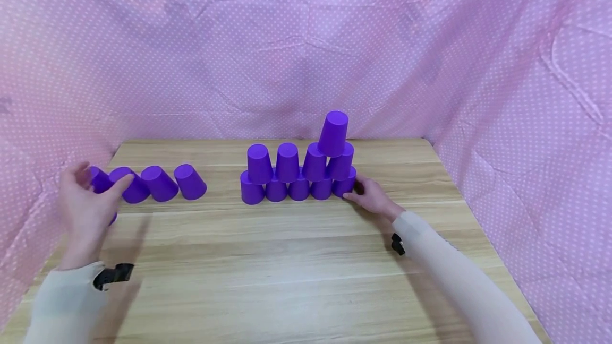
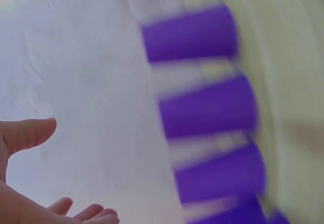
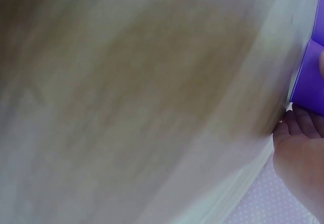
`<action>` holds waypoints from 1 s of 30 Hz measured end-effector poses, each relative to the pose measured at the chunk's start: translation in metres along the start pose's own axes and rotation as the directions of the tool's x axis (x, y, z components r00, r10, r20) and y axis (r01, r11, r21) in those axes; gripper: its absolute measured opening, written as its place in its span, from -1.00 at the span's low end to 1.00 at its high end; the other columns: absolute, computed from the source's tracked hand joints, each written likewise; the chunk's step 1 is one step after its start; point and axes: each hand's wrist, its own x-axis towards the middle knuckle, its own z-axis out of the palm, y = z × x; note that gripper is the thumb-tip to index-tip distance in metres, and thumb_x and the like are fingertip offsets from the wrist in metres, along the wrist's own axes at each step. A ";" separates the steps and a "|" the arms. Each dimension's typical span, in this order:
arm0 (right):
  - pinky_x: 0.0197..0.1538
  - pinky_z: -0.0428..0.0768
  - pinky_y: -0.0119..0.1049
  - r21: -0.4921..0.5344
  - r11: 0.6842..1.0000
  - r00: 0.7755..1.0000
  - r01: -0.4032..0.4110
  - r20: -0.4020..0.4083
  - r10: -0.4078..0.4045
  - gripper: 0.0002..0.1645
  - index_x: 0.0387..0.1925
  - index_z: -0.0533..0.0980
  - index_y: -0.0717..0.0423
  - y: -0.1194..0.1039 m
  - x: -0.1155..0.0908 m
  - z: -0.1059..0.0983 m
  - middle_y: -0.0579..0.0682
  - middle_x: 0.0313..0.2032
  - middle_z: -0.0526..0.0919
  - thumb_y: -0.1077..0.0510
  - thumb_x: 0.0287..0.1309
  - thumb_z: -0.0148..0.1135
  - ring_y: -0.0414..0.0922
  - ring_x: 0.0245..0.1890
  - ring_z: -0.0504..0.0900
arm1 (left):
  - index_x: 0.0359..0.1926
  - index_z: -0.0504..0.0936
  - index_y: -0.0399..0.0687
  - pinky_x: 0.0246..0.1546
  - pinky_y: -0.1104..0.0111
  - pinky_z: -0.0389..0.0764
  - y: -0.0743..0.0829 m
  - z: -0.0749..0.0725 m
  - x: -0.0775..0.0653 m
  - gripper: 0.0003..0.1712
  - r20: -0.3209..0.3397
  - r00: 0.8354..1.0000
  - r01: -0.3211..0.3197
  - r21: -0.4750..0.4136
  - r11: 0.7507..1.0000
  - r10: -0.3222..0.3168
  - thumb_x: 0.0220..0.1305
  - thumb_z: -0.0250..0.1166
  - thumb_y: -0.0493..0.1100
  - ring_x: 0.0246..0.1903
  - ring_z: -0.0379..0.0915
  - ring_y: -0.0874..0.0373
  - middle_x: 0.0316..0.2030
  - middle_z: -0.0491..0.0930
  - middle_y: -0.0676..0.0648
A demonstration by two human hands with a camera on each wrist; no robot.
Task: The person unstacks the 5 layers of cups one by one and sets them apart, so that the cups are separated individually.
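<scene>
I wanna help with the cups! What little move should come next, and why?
Perhaps the left hand should grip a nearby loose cup: it looks empty, and only one top cup sits above the row of four.

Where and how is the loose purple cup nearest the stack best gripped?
Likely around the upper body of that cup, from above and its right: it stands upside down, tapering upward, with a gap toward the stack, while a neighbouring cup crowds its left.
</scene>
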 end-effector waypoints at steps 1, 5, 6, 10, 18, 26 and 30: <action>0.22 0.36 -0.01 0.000 1.000 1.000 -0.001 -0.001 0.001 -0.37 0.19 0.39 0.26 0.000 0.000 0.000 0.24 0.08 0.53 0.06 0.16 0.35 0.12 0.14 0.45 | 0.43 0.08 0.06 0.31 0.36 0.10 0.007 0.006 -0.003 -0.02 0.032 0.999 -0.017 -0.014 1.000 0.017 0.09 0.44 -0.05 0.32 0.06 0.07 0.37 0.13 -0.12; 0.23 0.35 -0.03 0.002 1.000 1.000 -0.015 0.004 0.015 -0.36 0.21 0.38 0.24 0.002 0.000 -0.001 0.22 0.09 0.52 0.07 0.16 0.34 0.10 0.15 0.44 | 0.41 0.13 -0.11 0.30 0.37 0.15 0.032 0.035 -0.017 -0.04 0.131 0.981 -0.137 -0.050 0.989 0.142 0.08 0.46 -0.07 0.33 0.09 0.02 0.35 0.19 -0.17; 0.23 0.35 -0.04 0.002 1.000 1.000 -0.021 0.006 0.021 -0.35 0.22 0.37 0.22 0.002 0.000 -0.001 0.22 0.10 0.52 0.06 0.16 0.34 0.09 0.15 0.44 | 0.40 0.14 -0.15 0.29 0.36 0.16 0.038 0.042 -0.021 -0.04 0.154 0.973 -0.166 -0.067 0.984 0.174 0.08 0.46 -0.09 0.32 0.11 0.00 0.34 0.21 -0.19; 0.24 0.35 -0.06 0.003 0.999 0.999 -0.034 0.009 0.034 -0.33 0.24 0.36 0.21 0.002 0.000 -0.002 0.21 0.12 0.51 0.05 0.16 0.34 0.08 0.17 0.43 | 0.36 0.17 -0.27 0.28 0.27 0.22 0.060 0.070 -0.036 -0.08 0.228 0.928 -0.266 -0.146 0.953 0.294 0.08 0.47 -0.13 0.28 0.18 -0.08 0.28 0.27 -0.26; 0.21 0.38 -0.06 -0.017 0.999 0.999 -0.032 -0.001 0.032 -0.38 0.18 0.40 0.22 0.004 -0.001 -0.002 0.19 0.07 0.54 0.05 0.15 0.35 0.06 0.12 0.47 | 0.27 0.36 -0.23 0.20 0.24 0.34 0.100 0.116 -0.055 -0.19 0.295 0.841 -0.400 -0.225 0.889 0.453 0.02 0.51 -0.14 0.19 0.29 -0.05 0.20 0.39 -0.17; 0.21 0.38 -0.03 -0.026 0.999 1.000 -0.021 -0.006 0.020 -0.36 0.19 0.39 0.24 0.001 -0.001 -0.001 0.22 0.09 0.53 0.05 0.15 0.35 0.10 0.13 0.46 | 0.24 0.39 -0.24 0.18 0.25 0.38 0.132 0.153 -0.074 -0.21 0.405 0.740 -0.451 -0.293 0.843 0.537 -0.01 0.52 -0.18 0.18 0.32 -0.06 0.21 0.39 -0.16; 0.20 0.38 -0.04 -0.025 0.999 1.000 -0.024 0.001 0.024 -0.34 0.22 0.38 0.22 -0.001 0.000 -0.001 0.21 0.09 0.53 0.05 0.15 0.35 0.09 0.13 0.46 | 0.22 0.40 -0.24 0.14 0.25 0.41 0.143 0.171 -0.082 -0.23 0.433 0.705 -0.465 -0.315 0.828 0.561 -0.02 0.52 -0.19 0.13 0.37 -0.07 0.17 0.43 -0.15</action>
